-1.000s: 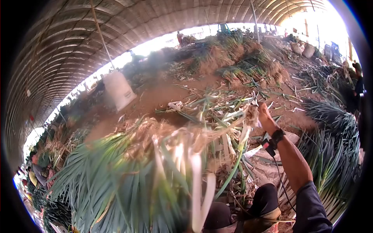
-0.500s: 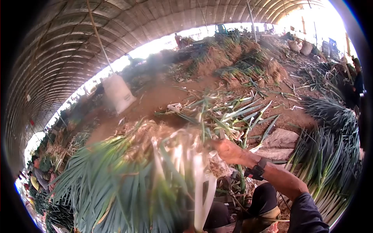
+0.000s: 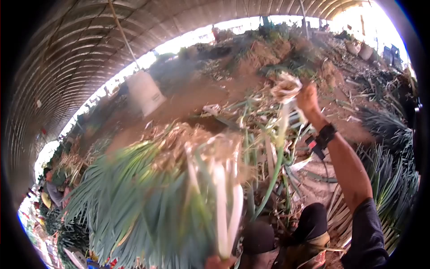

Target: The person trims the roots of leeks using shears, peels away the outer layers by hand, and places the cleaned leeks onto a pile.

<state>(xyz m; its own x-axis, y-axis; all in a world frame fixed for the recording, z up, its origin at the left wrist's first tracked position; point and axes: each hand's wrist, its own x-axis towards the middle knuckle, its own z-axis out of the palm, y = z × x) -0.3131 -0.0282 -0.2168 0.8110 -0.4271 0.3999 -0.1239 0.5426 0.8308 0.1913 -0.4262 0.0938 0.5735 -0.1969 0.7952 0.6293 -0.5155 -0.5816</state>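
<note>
Raised out in front at the upper right, my right hand (image 3: 307, 98) is closed beside the pale root end of a green onion stalk (image 3: 281, 123), whose green part hangs below. At the bottom edge my left hand (image 3: 219, 262) is wrapped round the lower part of white onion stalks (image 3: 221, 197), which stand upright with roots at the top. Just left of these stalks lies a big heap of green onions (image 3: 148, 201), leaves toward me and dry roots (image 3: 192, 139) along its top. A dark band with a device (image 3: 324, 136) is on my right wrist.
A white sack (image 3: 145, 93) stands at the upper left on brown soil. More onions (image 3: 387, 175) lie at the right near a tan cloth (image 3: 318, 179). Root piles (image 3: 264, 54) are farther back. A person (image 3: 53, 188) is at the far left. My knees (image 3: 309, 222) are below.
My right hand has moved up and away from the white stalks, and a stalk now hangs beside it. My left hand has come into view at the bottom. The view has shifted slightly.
</note>
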